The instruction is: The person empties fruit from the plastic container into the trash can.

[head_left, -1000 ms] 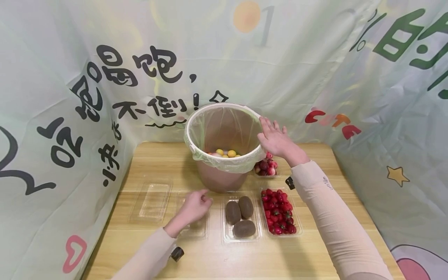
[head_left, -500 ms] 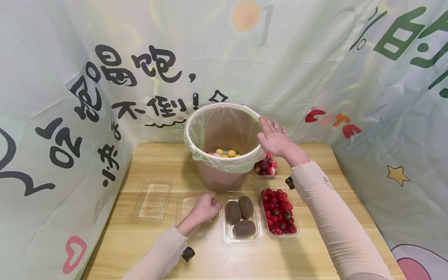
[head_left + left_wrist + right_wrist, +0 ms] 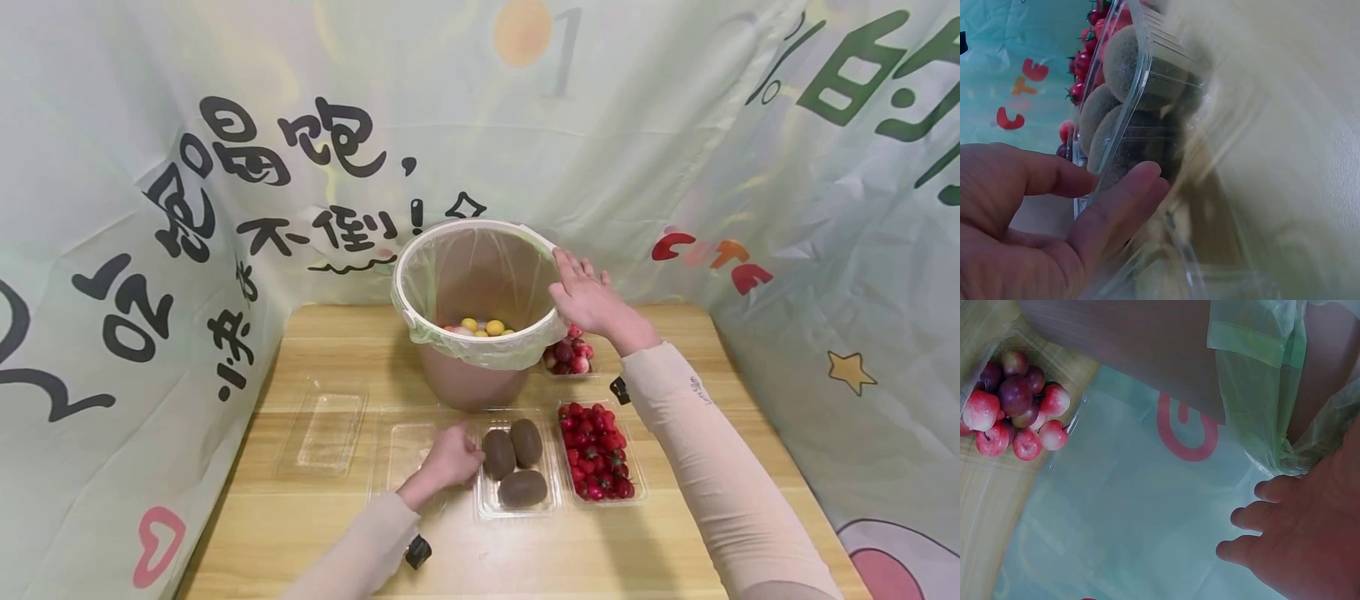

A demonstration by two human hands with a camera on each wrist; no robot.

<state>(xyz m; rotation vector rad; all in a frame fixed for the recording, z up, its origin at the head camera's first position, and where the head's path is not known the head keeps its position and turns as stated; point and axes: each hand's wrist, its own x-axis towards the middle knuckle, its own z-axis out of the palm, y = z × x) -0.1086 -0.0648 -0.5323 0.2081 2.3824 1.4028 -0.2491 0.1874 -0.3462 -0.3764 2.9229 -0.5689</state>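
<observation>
My left hand (image 3: 448, 458) is at the left edge of a clear plastic tray (image 3: 489, 504) holding three brown kiwis (image 3: 522, 489). In the left wrist view its fingertips are right at the tray's rim, with a gap between them. My right hand (image 3: 591, 297) rests against the right rim of a pinkish bucket (image 3: 472, 383), its fingers extended. A pale green bag (image 3: 495, 356) lines the bucket and folds over its white rim. Yellow and reddish fruits (image 3: 493, 328) lie at the bottom.
A clear tray of small red fruits (image 3: 597, 454) stands right of the kiwis. Behind it, partly under my right hand, is a tray of dark and pink fruits (image 3: 570, 357). An empty clear tray (image 3: 324, 433) and another clear tray (image 3: 397, 450) stand to the left.
My left hand has moved right, from over the clear tray in the middle to the kiwi tray's left edge. My right hand has stayed at the bucket's rim.
</observation>
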